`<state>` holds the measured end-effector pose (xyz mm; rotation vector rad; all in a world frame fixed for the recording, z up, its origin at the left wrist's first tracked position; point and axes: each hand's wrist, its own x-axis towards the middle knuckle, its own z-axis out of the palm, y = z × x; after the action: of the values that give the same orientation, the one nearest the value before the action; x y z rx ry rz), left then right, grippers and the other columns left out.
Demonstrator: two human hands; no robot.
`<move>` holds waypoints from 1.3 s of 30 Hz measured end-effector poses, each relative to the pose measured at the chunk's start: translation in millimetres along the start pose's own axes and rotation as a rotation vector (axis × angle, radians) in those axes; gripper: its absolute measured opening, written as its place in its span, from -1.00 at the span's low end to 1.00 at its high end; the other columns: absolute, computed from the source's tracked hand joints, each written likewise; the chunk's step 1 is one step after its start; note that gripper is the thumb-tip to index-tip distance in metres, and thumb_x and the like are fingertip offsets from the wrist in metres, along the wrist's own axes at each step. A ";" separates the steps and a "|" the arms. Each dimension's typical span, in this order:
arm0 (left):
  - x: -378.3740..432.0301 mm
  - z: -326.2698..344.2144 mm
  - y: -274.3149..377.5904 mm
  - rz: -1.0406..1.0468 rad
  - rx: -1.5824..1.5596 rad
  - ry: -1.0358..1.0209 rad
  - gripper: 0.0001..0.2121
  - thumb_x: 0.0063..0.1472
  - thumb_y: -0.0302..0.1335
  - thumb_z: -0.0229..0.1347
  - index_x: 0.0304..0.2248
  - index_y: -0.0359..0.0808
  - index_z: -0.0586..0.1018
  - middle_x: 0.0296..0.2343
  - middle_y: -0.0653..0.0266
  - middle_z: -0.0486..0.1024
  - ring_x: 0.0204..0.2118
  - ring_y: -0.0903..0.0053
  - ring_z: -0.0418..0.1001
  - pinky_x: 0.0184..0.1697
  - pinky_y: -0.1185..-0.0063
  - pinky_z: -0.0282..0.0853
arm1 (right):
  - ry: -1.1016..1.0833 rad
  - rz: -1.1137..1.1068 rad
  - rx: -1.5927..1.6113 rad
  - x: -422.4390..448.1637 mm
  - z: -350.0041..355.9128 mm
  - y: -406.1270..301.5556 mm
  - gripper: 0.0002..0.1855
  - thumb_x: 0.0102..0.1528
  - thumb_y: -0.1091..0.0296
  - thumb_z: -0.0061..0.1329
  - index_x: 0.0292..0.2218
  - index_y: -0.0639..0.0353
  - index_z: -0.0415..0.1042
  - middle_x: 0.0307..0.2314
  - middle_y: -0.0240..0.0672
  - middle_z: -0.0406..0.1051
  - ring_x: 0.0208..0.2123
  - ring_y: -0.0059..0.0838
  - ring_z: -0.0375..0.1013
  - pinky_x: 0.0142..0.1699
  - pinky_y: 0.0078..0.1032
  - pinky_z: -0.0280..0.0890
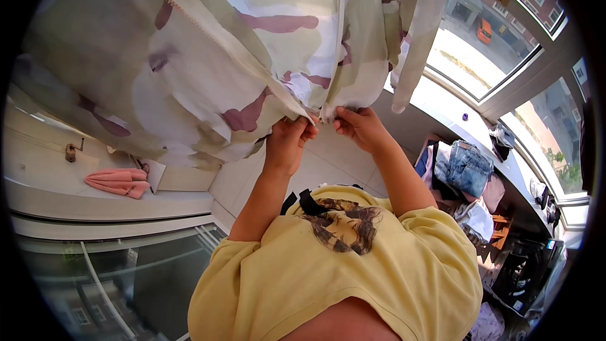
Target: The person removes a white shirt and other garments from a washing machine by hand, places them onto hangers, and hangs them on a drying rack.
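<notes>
A pale camouflage-patterned fabric garment or cover (199, 85) hangs before me, parted down its front by an undone zipper. My left hand (285, 144) pinches the bottom end of the left zipper edge (280, 92). At nearly the same height, my right hand (362, 128) grips the lower corner of the right zipper edge (337, 68). The two ends are close together, with a small gap between my fingertips. A loose fabric strip (419, 52) dangles to the right of my right hand. Folds hide the inside of the fabric.
Pink cloth (118, 183) lies on the left ledge near a small crank handle (71, 152). Folded clothes with blue jeans (468, 163) are piled at the right, below a white windowsill (454, 111) holding a small purple object (465, 117). A black appliance (521, 267) stands lower right.
</notes>
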<state>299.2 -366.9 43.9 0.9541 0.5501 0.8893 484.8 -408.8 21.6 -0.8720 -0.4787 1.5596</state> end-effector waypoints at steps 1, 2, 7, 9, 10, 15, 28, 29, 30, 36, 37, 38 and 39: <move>-0.6 1.4 0.5 0.013 -0.018 0.000 -0.81 0.13 -0.54 -0.02 -0.22 -0.31 0.36 -0.34 0.33 0.42 -0.38 0.68 0.37 -0.30 0.68 0.28 | -0.032 0.008 0.029 -1.1 -0.1 0.0 -0.80 0.06 0.40 -0.09 -0.28 0.31 0.30 -0.53 -0.33 0.36 -0.56 -0.56 0.35 -0.44 -0.67 0.26; -1.0 2.4 0.5 0.025 -0.035 0.000 -0.80 0.13 -0.55 -0.02 -0.22 -0.31 0.36 -0.33 0.33 0.42 -0.36 0.68 0.37 -0.29 0.68 0.28 | -0.060 0.024 0.044 -2.1 -0.4 -0.6 -0.80 0.05 0.41 -0.08 -0.28 0.31 0.31 -0.52 -0.32 0.37 -0.55 -0.57 0.35 -0.43 -0.67 0.27; -2.4 3.0 -6.0 0.075 0.277 -0.018 -0.76 0.13 -0.48 0.01 -0.19 -0.34 0.36 -0.30 0.32 0.40 -0.30 0.68 0.34 -0.22 0.68 0.25 | -0.196 0.046 0.124 -8.9 0.4 0.6 -0.77 -0.01 0.45 -0.03 -0.29 0.32 0.30 -0.48 -0.32 0.36 -0.53 -0.60 0.30 -0.43 -0.67 0.22; -4.9 3.8 -9.2 0.067 0.377 -0.038 -0.73 0.14 -0.47 0.01 -0.16 -0.36 0.35 -0.29 0.32 0.39 -0.28 0.68 0.33 -0.20 0.68 0.25 | -0.179 0.011 0.113 -16.0 10.8 -2.9 -0.73 -0.05 0.44 0.03 -0.29 0.31 0.30 -0.49 -0.35 0.35 -0.53 -0.62 0.26 -0.44 -0.68 0.19; -7.0 5.4 -11.9 0.064 0.382 -0.051 -0.72 0.14 -0.46 0.01 -0.15 -0.37 0.34 -0.27 0.32 0.39 -0.28 0.69 0.33 -0.20 0.68 0.25 | -0.171 -0.008 0.108 -18.2 14.9 -3.8 -0.71 -0.07 0.43 0.06 -0.29 0.31 0.30 -0.49 -0.37 0.35 -0.53 -0.64 0.24 -0.44 -0.69 0.17; -10.9 5.6 -17.2 -0.015 0.414 -0.011 -0.73 0.13 -0.39 0.05 -0.23 -0.40 0.42 -0.41 0.34 0.46 -0.45 0.71 0.39 -0.35 0.73 0.31 | -0.083 -0.060 -0.204 -17.9 13.0 1.3 -0.73 -0.10 0.43 0.10 -0.32 0.26 0.36 -0.53 -0.43 0.35 -0.58 -0.67 0.21 -0.49 -0.71 0.13; -15.3 16.3 -21.5 0.196 0.844 0.210 -0.82 0.10 -0.41 0.09 -0.42 -0.39 0.46 -0.65 0.39 0.41 -0.66 0.78 0.29 -0.60 0.77 0.22 | 0.085 -0.350 -0.357 -14.3 21.5 26.1 -0.86 -0.04 0.50 0.02 -0.38 0.31 0.38 -0.52 -0.33 0.41 -0.52 -0.57 0.41 -0.50 -0.65 0.32; -15.9 16.9 -20.8 0.155 0.814 0.209 -0.82 0.10 -0.40 0.09 -0.44 -0.38 0.45 -0.67 0.41 0.40 -0.68 0.78 0.27 -0.61 0.77 0.20 | 0.103 -0.383 -0.367 -14.0 21.5 27.2 -0.87 -0.04 0.51 0.02 -0.39 0.31 0.38 -0.53 -0.33 0.41 -0.51 -0.57 0.41 -0.50 -0.65 0.32; -16.2 17.0 -19.8 0.117 0.783 0.212 -0.81 0.10 -0.39 0.09 -0.47 -0.37 0.44 -0.68 0.42 0.38 -0.70 0.78 0.25 -0.63 0.78 0.18 | 0.116 -0.416 -0.378 -13.3 22.1 27.8 -0.87 -0.05 0.52 0.02 -0.39 0.31 0.38 -0.53 -0.33 0.41 -0.51 -0.56 0.41 -0.50 -0.65 0.32; -4.1 -9.8 -12.4 -0.117 0.189 -0.036 -0.74 0.10 -0.27 0.09 -0.37 -0.31 0.42 -0.52 0.44 0.39 -0.54 0.76 0.28 -0.46 0.76 0.20 | 0.057 -0.439 -0.320 -14.1 24.1 25.1 -0.88 0.01 0.44 -0.01 -0.40 0.29 0.38 -0.55 -0.34 0.40 -0.51 -0.57 0.39 -0.48 -0.67 0.27; -1.9 -9.7 -7.1 -0.109 0.073 -0.040 -0.73 0.09 -0.26 0.09 -0.34 -0.30 0.42 -0.47 0.44 0.38 -0.50 0.76 0.28 -0.43 0.76 0.19 | 0.043 -0.434 -0.300 -13.8 24.6 22.4 -0.88 0.01 0.43 -0.01 -0.40 0.29 0.38 -0.55 -0.34 0.40 -0.51 -0.57 0.39 -0.47 -0.67 0.27; 0.6 -8.5 -0.6 -0.101 -0.044 -0.043 -0.72 0.09 -0.25 0.09 -0.32 -0.29 0.42 -0.42 0.45 0.37 -0.45 0.76 0.28 -0.39 0.76 0.19 | 0.048 -0.408 -0.285 -14.4 24.8 18.7 -0.86 0.01 0.42 0.00 -0.39 0.29 0.38 -0.54 -0.34 0.40 -0.50 -0.56 0.39 -0.47 -0.66 0.27; 2.6 -6.9 6.2 -0.091 -0.160 -0.046 -0.70 0.09 -0.25 0.09 -0.29 -0.28 0.41 -0.37 0.45 0.37 -0.41 0.76 0.28 -0.35 0.75 0.19 | 0.052 -0.381 -0.270 -16.0 25.9 14.7 -0.85 0.01 0.40 0.00 -0.38 0.28 0.37 -0.53 -0.33 0.40 -0.50 -0.56 0.40 -0.46 -0.66 0.26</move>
<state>293.0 -359.8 45.8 0.7964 0.4727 0.8148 455.4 -422.4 31.3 -0.9586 -0.7822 1.1371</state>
